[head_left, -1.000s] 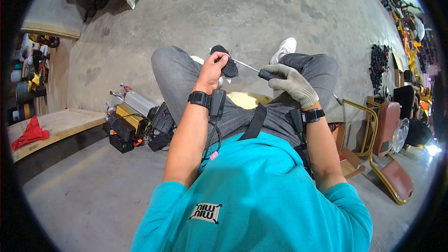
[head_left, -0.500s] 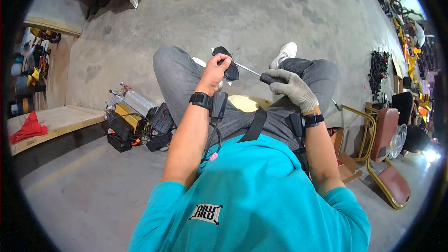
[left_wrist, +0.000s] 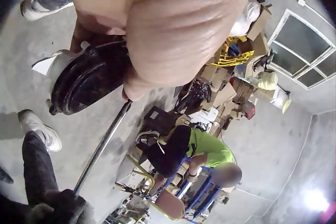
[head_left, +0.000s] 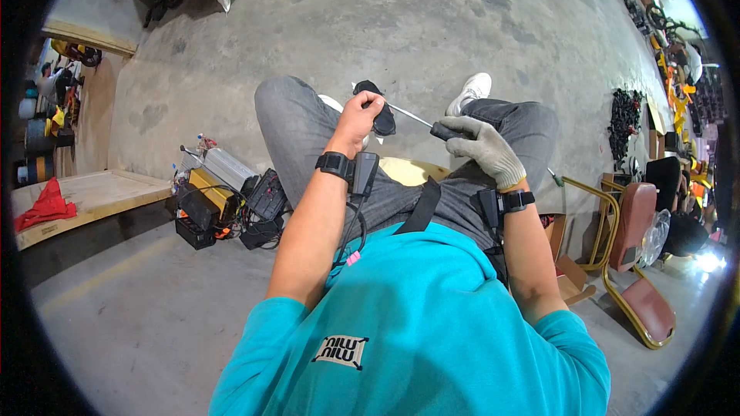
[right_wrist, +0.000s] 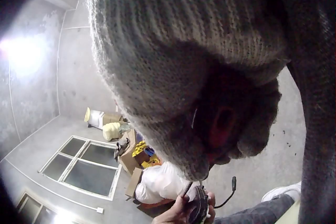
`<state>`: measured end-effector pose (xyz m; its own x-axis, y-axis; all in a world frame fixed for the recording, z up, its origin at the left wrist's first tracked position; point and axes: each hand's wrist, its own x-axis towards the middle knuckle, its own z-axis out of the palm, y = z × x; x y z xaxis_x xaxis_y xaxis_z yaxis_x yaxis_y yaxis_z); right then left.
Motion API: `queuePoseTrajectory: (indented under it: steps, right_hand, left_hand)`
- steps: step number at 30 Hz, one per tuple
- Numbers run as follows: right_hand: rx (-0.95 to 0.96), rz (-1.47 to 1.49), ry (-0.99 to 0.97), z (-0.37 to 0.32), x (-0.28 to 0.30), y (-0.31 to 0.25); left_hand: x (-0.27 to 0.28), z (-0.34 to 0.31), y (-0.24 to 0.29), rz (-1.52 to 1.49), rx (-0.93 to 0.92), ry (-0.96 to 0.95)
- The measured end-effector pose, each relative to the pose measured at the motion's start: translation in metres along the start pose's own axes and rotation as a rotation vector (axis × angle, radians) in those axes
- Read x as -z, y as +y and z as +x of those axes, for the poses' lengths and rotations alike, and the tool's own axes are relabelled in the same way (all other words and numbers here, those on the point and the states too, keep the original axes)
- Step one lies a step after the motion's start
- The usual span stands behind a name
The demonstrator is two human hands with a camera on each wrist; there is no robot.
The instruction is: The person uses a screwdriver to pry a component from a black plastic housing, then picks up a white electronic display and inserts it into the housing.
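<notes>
My bare left hand point(head_left: 354, 125) grips a black, rounded oval part point(head_left: 383, 120) between my knees. In the left wrist view this black part point(left_wrist: 86, 85) shows a glossy raised rim, with a scrap of white at its edge. The gloved right hand point(head_left: 491, 149) holds a screwdriver point(head_left: 445, 131) by its dark handle. Its metal shaft point(left_wrist: 102, 148) runs toward the left hand, and the tip is right at the left thumb, beside the black part. In the right wrist view the knitted glove point(right_wrist: 157, 71) hides most of the handle.
A yellow seat point(head_left: 407, 169) shows between my thighs. Electronic boxes with cables point(head_left: 220, 192) lie on the floor at left, near a wooden platform point(head_left: 116, 192) with a red cloth point(head_left: 48, 206). A tipped chair point(head_left: 636, 212) stands at right. Another person point(left_wrist: 210, 150) sits farther off.
The head view has shifted slightly. Both hands keep nearly the same pose, with the screwdriver still reaching from the right hand to the black part.
</notes>
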<state>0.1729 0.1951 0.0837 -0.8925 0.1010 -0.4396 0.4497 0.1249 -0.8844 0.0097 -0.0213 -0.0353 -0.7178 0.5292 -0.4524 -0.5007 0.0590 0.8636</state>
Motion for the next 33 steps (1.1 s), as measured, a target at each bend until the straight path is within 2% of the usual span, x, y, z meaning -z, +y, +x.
queuePoseTrajectory:
  steps: [13, 15, 19, 25, 30, 33]
  right_hand:
    - [-0.055, 0.059, 0.004, 0.001, 0.003, 0.004]
    - [-0.071, 0.191, 0.071, 0.001, 0.003, 0.011]
    - [-0.019, 0.34, 0.077, 0.003, 0.008, 0.016]
    - [-0.027, 0.464, 0.322, 0.007, 0.006, 0.011]
    - [-0.029, 0.446, 0.315, 0.005, 0.005, 0.011]
    - [0.026, 0.308, 0.297, 0.002, 0.004, 0.013]
  left_hand:
    - [0.001, 0.002, -0.005, 0.042, -0.035, -0.012]
    - [0.002, 0.003, -0.007, 0.061, -0.029, -0.011]
    - [0.002, 0.004, -0.007, 0.059, -0.019, 0.005]
    - [0.001, 0.001, -0.005, 0.045, 0.022, 0.007]
    - [0.004, 0.004, -0.011, 0.055, -0.004, -0.019]
    - [0.006, 0.006, -0.014, 0.03, -0.006, -0.023]
